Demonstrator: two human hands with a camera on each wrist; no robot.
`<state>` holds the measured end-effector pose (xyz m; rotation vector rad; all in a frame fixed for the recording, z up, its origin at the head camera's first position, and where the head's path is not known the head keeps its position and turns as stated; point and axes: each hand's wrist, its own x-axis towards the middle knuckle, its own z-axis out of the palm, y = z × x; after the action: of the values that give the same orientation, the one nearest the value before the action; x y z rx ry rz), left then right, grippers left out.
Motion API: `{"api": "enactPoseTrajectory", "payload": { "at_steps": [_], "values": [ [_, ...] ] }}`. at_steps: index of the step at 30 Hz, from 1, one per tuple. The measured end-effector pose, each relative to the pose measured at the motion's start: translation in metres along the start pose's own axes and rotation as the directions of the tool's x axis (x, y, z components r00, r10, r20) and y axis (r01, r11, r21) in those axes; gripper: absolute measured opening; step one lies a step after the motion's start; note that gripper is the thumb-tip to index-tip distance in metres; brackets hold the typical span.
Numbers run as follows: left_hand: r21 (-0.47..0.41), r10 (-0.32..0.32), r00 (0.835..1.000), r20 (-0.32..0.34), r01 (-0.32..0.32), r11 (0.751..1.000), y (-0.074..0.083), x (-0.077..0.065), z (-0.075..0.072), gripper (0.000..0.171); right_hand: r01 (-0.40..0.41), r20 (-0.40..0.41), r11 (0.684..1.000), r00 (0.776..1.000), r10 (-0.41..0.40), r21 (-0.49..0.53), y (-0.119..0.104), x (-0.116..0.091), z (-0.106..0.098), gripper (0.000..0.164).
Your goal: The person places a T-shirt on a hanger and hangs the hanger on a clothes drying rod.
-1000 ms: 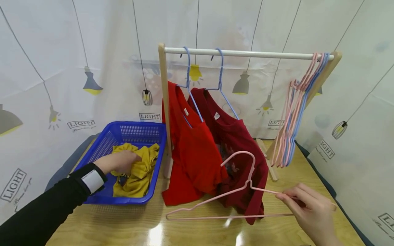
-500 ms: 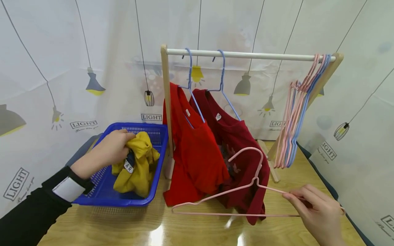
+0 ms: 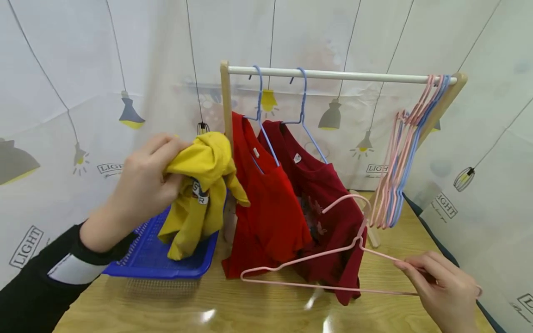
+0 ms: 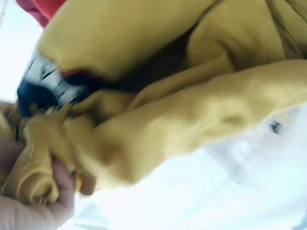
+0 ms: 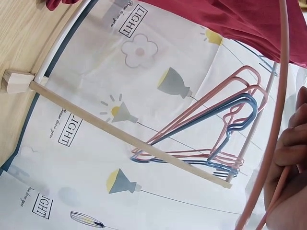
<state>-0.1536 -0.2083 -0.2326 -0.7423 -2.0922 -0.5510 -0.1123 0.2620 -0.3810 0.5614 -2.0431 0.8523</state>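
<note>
My left hand (image 3: 145, 178) pinches a bunched yellow shirt (image 3: 204, 162) and holds it up above the blue basket (image 3: 166, 270). A dark and white print shows on the shirt's front, and its lower part hangs down in folds. Close up in the left wrist view, the yellow cloth (image 4: 158, 129) is gathered between thumb and fingers. At the right, my right hand (image 3: 445, 286) grips one shoulder of a pink hanger (image 3: 308, 254). The hanger's hook points up and left, in front of the maroon shirt (image 3: 329, 199).
A small rack with a white rail (image 3: 354, 74) stands behind. On it hang a red shirt (image 3: 270, 208) and the maroon shirt, each on a blue hanger (image 3: 304, 104). Several pink and blue hangers (image 3: 399, 171) are bunched at the rail's right end. The wooden table (image 3: 250, 310) spreads in front.
My left hand has lifted the yellow shirt up out of the blue basket, and its folds now hang lower. My right hand and the pink hanger have shifted slightly right in the head view.
</note>
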Motion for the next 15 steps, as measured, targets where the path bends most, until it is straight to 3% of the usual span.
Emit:
{"api": "enactPoseTrajectory", "payload": {
  "at_steps": [3,7,9,12,14,15],
  "values": [
    [-0.07,0.016,0.991,-0.135,-0.026,0.997,0.018,0.015,0.007,0.026,-0.015,-0.01,1.0,1.0,0.015,-0.02,0.001,-0.001,-0.003,0.015],
    [-0.171,0.002,0.954,-0.3,-0.056,0.984,0.035,0.034,0.013,0.021,-0.042,-0.017,0.999,0.999,0.041,-0.035,0.002,-0.003,-0.007,0.017],
    [-0.251,-0.012,0.917,-0.399,-0.096,0.963,0.043,0.043,0.013,0.02,-0.039,-0.022,0.998,0.999,0.038,-0.041,0.002,-0.004,-0.009,0.017],
    [-0.373,-0.031,0.842,-0.539,-0.205,0.905,0.058,0.053,0.015,0.019,-0.011,-0.038,0.999,0.999,0.01,-0.032,0.005,-0.004,-0.011,0.016],
    [-0.414,-0.038,0.797,-0.603,-0.273,0.868,0.066,0.057,0.016,0.019,-0.001,-0.035,0.999,0.999,0.0,-0.039,0.006,-0.005,-0.013,0.016],
    [-0.429,-0.04,0.784,-0.62,-0.296,0.853,0.07,0.058,0.017,0.018,0.001,-0.033,0.999,0.999,-0.003,-0.043,0.007,-0.005,-0.014,0.016]
  ]
}}
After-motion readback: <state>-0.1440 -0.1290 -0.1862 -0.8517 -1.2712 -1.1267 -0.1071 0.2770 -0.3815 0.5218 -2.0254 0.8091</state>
